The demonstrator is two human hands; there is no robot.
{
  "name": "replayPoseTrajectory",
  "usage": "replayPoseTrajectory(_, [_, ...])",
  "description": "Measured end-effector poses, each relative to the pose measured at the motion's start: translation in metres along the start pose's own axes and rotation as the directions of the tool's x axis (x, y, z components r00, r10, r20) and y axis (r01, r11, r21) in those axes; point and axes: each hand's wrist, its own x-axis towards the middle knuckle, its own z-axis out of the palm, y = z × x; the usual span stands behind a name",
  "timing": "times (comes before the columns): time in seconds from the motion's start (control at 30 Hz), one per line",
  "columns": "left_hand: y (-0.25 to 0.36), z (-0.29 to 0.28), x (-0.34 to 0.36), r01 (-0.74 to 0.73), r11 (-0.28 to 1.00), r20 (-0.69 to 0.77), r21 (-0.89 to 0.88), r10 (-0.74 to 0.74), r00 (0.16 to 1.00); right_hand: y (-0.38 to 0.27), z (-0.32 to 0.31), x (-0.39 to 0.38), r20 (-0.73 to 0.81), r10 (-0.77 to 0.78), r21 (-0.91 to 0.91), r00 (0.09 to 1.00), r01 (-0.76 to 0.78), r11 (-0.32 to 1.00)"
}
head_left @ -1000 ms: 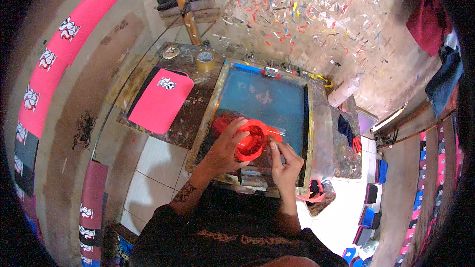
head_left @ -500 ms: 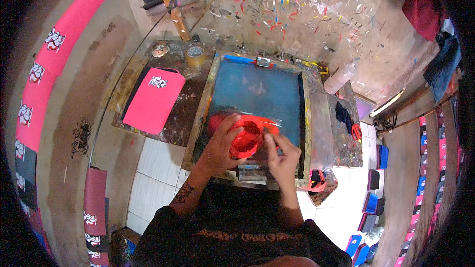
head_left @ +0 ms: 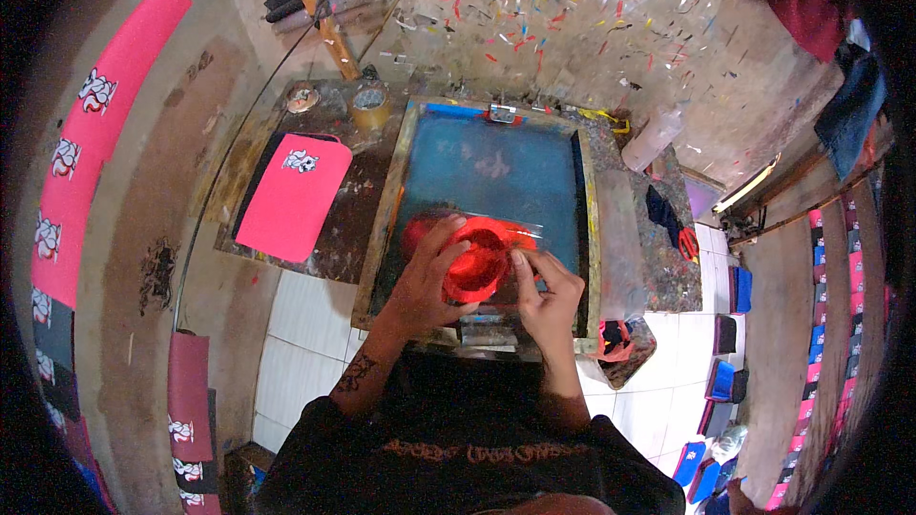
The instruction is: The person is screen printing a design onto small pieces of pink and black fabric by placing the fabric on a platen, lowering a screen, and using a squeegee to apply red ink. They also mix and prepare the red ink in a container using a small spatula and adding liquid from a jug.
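My left hand (head_left: 429, 277) is closed round a red plastic cup (head_left: 474, 262) holding red paste, tilted over the lower part of a blue mesh screen (head_left: 487, 153) in a worn frame. Red paste lies on the mesh around the cup. My right hand (head_left: 544, 296) pinches a thin tool at the cup's right rim; the tool's lower end is hard to make out. A pink fabric piece (head_left: 293, 205) with a white printed character rests on a dark backing left of the screen, on a paint-stained worktable (head_left: 355, 205).
Tape rolls (head_left: 370, 103) stand at the back. Red scissors (head_left: 688, 244), dark cloth (head_left: 665, 215) and a plastic bottle (head_left: 649, 138) lie right of the screen. Printed pieces line boards (head_left: 72, 200) at both sides; more pieces (head_left: 720, 381) lie on the tiled floor (head_left: 658, 372).
My right hand has shifted slightly at the cup's rim, still pinching the tool. The whole scene has shifted a little in view. My left hand keeps its hold on the cup.
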Motion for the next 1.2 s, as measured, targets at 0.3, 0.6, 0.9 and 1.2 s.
replayPoseTrajectory(0.3, [0.000, -0.002, 0.000, -0.008, 1.000, -0.012, 0.012, 0.008, 1.000, -0.006, -0.001, 0.001, 0.150, -0.068, -0.094, 0.986, 0.083, 0.992])
replayPoseTrajectory(0.6, [-0.009, 0.010, 0.018, 0.000, 0.999, -0.032, -0.040, -0.001, 1.000, 0.009, -0.012, 0.004, 0.084, 0.010, -0.029, 0.996, -0.008, 1.000])
replayPoseTrajectory(0.9, [-0.038, 0.100, 0.173, 0.137, 0.956, 0.039, -0.260, -0.131, 0.991, 0.063, -0.129, -0.049, -0.359, 0.222, -0.238, 0.907, -0.319, 0.917])
replayPoseTrajectory(1.2, [-0.161, 0.310, 0.360, 0.195, 0.958, 0.018, -0.211, -0.195, 0.981, 0.149, -0.189, -0.176, -0.576, 0.685, 0.104, 0.446, -0.791, 0.603])
